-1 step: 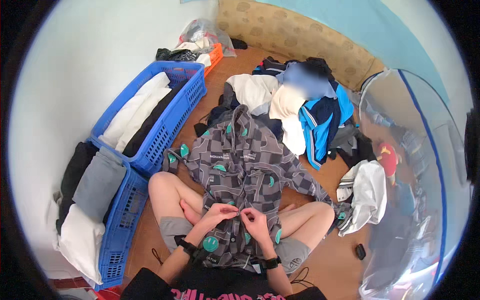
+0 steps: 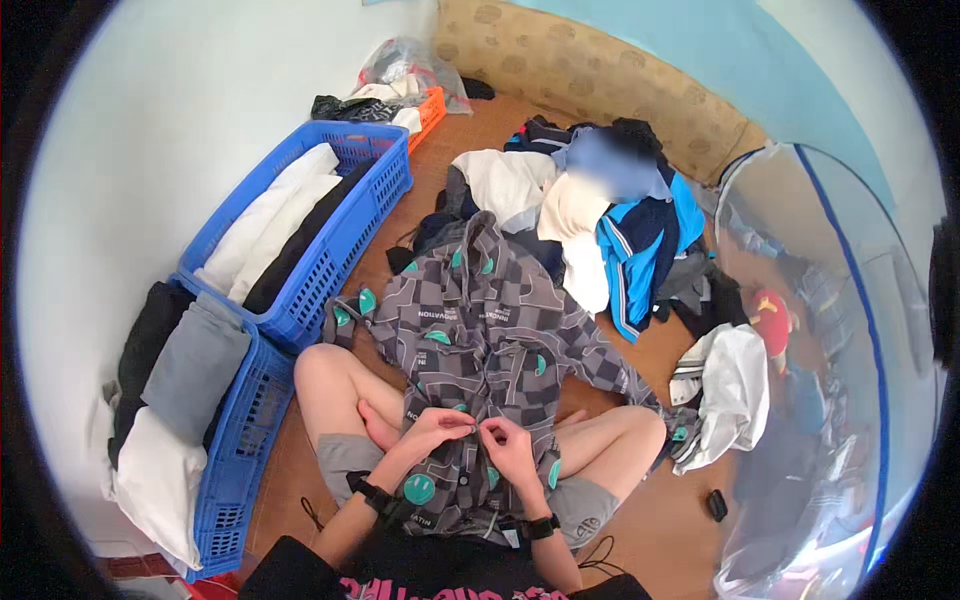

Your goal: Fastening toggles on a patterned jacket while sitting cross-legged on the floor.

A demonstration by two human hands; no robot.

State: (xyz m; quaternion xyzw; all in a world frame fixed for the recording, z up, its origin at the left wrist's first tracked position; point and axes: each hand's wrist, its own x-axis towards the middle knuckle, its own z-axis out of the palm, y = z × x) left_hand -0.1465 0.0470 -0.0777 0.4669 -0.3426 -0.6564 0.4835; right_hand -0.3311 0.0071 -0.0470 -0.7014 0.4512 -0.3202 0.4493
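Note:
A grey and black checked shirt (image 2: 480,310) with green smiley faces lies spread over my crossed legs, its collar away from me and one sleeve out to each side. Along its front edges, near the middle, my left hand (image 2: 436,427) is closed in a pinch on the cloth. Close beside it, my right hand (image 2: 508,448) pinches the other front edge, fingertips almost meeting the left ones. Below my hands a dark button shows on the front strip. Any button between my fingertips is too small to make out.
At the left stand two blue plastic baskets (image 2: 388,178) with folded clothes; an orange basket (image 2: 432,118) is beyond. A heap of clothes (image 2: 500,185) lies ahead. Right are a white garment (image 2: 735,385), a small black object (image 2: 716,505) and a clear, blue-edged enclosure (image 2: 835,230).

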